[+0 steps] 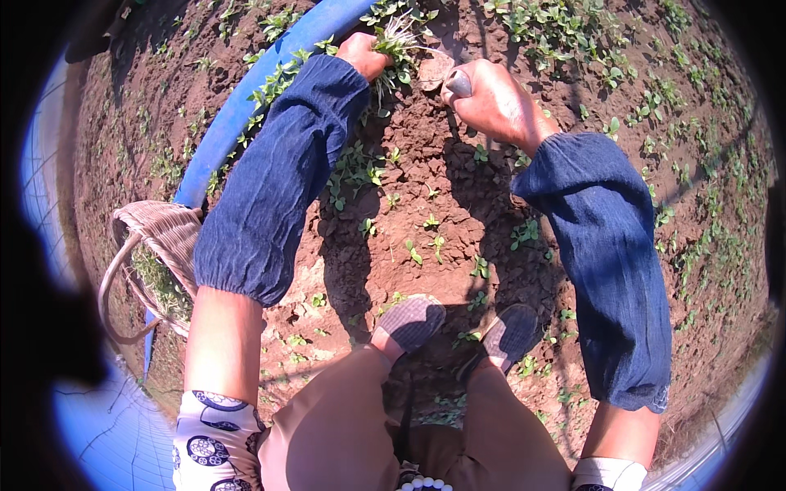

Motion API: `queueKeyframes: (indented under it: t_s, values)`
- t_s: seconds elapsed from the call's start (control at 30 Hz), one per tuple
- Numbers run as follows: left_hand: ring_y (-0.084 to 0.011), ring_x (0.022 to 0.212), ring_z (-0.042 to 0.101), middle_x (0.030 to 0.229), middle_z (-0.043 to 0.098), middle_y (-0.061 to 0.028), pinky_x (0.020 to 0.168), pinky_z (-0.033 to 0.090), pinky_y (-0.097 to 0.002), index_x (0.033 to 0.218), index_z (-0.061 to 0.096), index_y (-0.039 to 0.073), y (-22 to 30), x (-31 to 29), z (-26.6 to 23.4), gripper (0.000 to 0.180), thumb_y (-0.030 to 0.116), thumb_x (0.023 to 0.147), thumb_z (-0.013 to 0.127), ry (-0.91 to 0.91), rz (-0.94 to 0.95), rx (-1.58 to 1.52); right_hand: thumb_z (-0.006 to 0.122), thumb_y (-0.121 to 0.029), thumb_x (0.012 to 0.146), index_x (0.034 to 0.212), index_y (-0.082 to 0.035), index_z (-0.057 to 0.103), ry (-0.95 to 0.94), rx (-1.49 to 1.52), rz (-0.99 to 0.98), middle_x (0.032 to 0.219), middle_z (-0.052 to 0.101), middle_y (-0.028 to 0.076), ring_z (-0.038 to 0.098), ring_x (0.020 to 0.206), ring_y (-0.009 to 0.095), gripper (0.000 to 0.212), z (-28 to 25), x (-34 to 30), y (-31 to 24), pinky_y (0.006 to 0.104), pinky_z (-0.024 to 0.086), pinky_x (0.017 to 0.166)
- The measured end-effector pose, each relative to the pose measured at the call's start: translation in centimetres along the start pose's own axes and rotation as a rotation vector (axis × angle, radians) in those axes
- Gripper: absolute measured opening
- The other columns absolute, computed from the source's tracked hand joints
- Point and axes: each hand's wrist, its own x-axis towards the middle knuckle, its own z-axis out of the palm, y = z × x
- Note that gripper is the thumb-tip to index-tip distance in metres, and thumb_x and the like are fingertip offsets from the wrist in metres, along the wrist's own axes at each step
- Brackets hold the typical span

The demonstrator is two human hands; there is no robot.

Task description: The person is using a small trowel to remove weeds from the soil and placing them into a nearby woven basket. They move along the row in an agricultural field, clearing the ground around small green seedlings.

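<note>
My left hand is closed around a bunch of green seedlings, their pale roots fanning out at the top. Just to its right, my right hand grips a hand tool by its handle, whose rounded grey end pokes out of the fist. A flat, soil-coloured piece beside that fist looks like the tool's blade, a trowel by its shape, close to the ground. Both hands are over the loose brown soil, with the bunch and the blade close together.
A blue hose curves along the bed on the left. Beside my left arm a wicker basket lies tilted, with greens inside. Small seedlings cover the soil to the right. My shoes stand on the soil below.
</note>
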Motion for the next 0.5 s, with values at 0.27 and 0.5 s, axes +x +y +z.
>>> queueKeyframes:
  t_s: [0.27, 0.5]
  values:
    - [-0.0195, 0.075, 0.066, 0.083, 0.072, -0.0104, 0.072, 0.051, -0.0346, 0.101, 0.074, 0.007, -0.7, -0.3, -0.4, 0.024, 0.022, 0.082, 0.072, -0.014, -0.058, -0.092, 0.059, -0.009, 0.084, 0.081, -0.004, 0.064, -0.008, 0.128, -0.113, 0.064, 0.058, 0.001, 0.055, 0.059, 0.011, 0.008, 0.1, -1.4, 1.1, 0.0303, 0.045, 0.054]
    - [-0.0114, 0.074, 0.057, 0.081, 0.068, -0.0020, 0.070, 0.048, -0.0320, 0.097, 0.072, 0.002, 0.9, -0.9, -0.2, 0.018, 0.014, 0.084, 0.067, 0.003, -0.124, -0.219, 0.061, -0.012, 0.086, 0.079, 0.000, 0.059, -0.295, 0.154, 0.105, 0.055, 0.051, 0.003, 0.044, 0.039, 0.011, 0.015, -6.1, 1.0, -4.2, 0.0292, 0.033, 0.034]
